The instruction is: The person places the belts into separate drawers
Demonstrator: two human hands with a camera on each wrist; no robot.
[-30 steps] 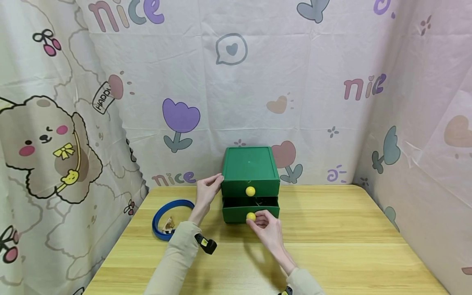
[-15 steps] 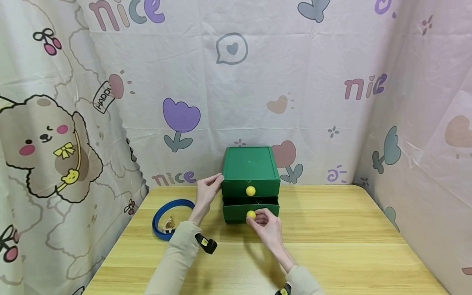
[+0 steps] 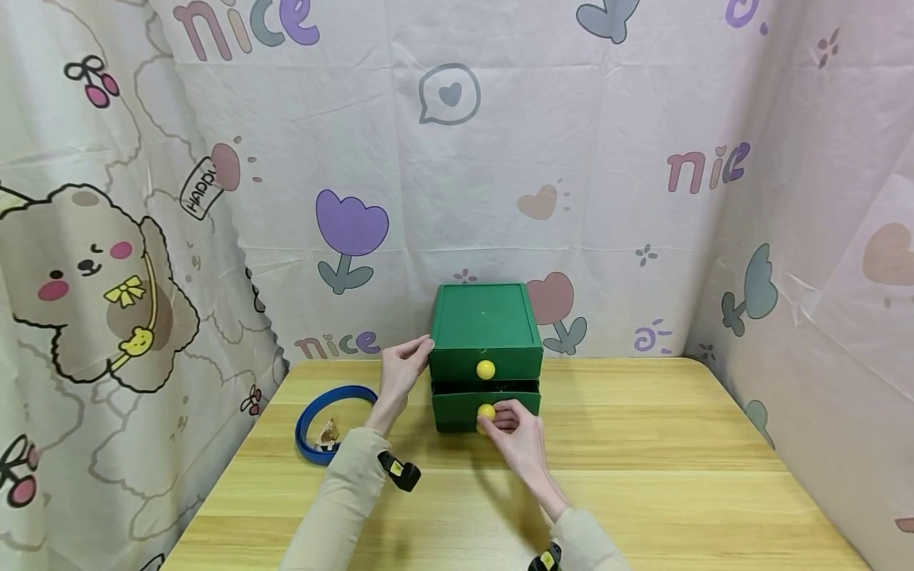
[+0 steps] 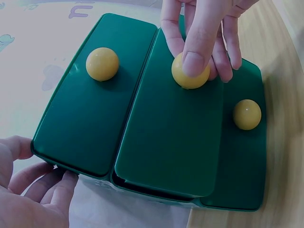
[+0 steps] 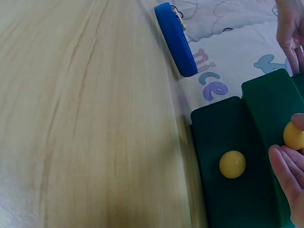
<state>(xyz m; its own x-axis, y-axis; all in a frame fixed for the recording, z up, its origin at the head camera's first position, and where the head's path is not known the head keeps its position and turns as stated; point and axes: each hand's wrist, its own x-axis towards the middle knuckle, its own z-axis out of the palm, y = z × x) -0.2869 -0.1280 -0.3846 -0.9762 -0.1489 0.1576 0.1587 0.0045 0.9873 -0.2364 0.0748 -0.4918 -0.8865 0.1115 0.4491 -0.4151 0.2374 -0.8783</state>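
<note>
A green drawer cabinet with yellow ball knobs stands on the table. Its middle drawer sticks out a little, leaving a narrow dark gap above its front. My right hand pinches this drawer's yellow knob between thumb and fingers. At the cabinet's upper left front corner, my left hand holds on with thumb and bent fingertips. The top drawer and bottom drawer look closed, each with its own knob. What lies inside the middle drawer is hidden.
Left of the cabinet, a coiled blue band lies on the wooden table, with a small gold-coloured piece inside its loop. A printed curtain hangs close behind the cabinet and along both sides.
The middle drawer has slid inward, its gap narrowing until the dark contents no longer show. My right hand has moved slightly forward with the knob. The left hand stays in place.
</note>
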